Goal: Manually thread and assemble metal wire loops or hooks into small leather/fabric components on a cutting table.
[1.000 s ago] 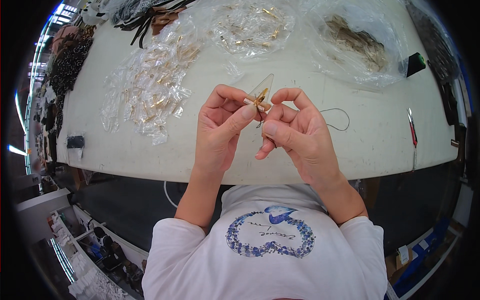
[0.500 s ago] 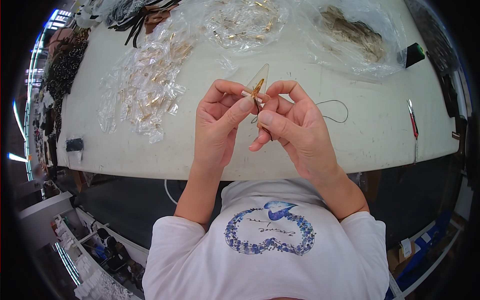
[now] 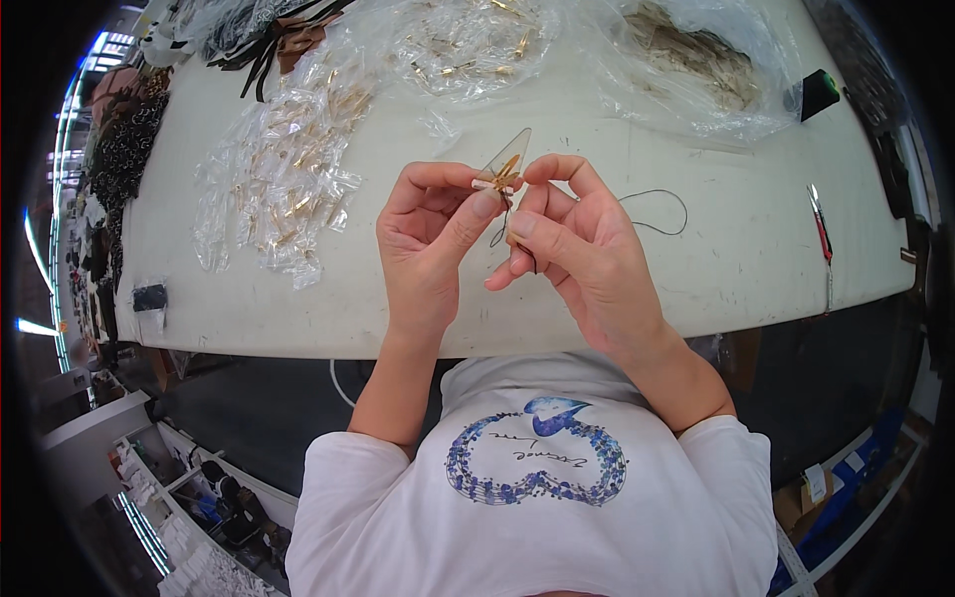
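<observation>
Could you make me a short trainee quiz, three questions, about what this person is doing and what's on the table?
1. Which hand pinches the small gold-coloured piece: A, the left; B, the right?
2. True or false: the red-handled tool lies to the left of the right hand.
3. What colour are the shiny pieces among the clear wrappers at left?

Key: 1: A, the left hand. 2: False, it lies to the right. 3: Gold.

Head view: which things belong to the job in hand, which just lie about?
In use:
clear triangular piece with golden part, in left hand
dark cord, at right hand
perhaps bagged golden pieces

Apparently lying about:
red-handled snips
black straps
</observation>
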Demonstrator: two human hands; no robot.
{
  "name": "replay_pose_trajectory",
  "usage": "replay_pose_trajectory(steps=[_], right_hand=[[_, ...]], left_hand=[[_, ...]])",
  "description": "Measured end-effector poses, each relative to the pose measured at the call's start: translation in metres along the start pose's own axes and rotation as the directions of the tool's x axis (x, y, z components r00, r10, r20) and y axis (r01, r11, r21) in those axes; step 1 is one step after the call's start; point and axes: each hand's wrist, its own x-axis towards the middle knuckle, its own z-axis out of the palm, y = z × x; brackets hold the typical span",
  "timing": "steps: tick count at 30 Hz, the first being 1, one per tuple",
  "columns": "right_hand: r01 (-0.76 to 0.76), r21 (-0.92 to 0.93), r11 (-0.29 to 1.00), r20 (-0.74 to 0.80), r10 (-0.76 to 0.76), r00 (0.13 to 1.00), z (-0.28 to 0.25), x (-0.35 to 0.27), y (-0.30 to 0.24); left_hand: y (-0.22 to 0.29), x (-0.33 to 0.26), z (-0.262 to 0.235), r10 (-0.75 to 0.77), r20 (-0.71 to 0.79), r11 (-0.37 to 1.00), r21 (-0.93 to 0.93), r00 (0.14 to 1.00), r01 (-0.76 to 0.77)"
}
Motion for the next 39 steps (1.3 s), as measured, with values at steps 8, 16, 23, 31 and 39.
replay_pose_trajectory(steps=[8, 16, 23, 31, 39], right_hand=[[0.008, 0.048, 0.999, -0.011, -0.008, 1.000, -0.005, 0.001, 0.002], [0.032, 0.075, 0.997, -0.019, -0.031, 0.999, -0.011, 0.006, 0.005], [0.140, -0.173, 0.975, -0.038, -0.148, 0.988, -0.016, 0.008, 0.004], [0.403, -0.503, 0.764, 0.015, -0.458, 0.889, -0.034, 0.014, -0.005], [0.351, -0.663, 0.661, 0.173, -0.321, 0.931, -0.029, 0.006, -0.008]], left_hand=[[-0.003, -0.001, -0.002, 0.045, 0.020, 0.990, 0.132, 0.999, -0.048], [-0.007, -0.002, -0.001, 0.087, 0.043, 0.966, 0.239, 0.995, -0.094], [-0.004, -0.004, 0.002, 0.148, 0.009, 0.910, 0.391, 0.989, -0.140], [0.007, 0.003, -0.011, -0.290, 0.069, 0.943, -0.151, 0.954, 0.298], [0.002, 0.003, -0.013, -0.427, 0.320, 0.709, -0.463, 0.846, 0.533]])
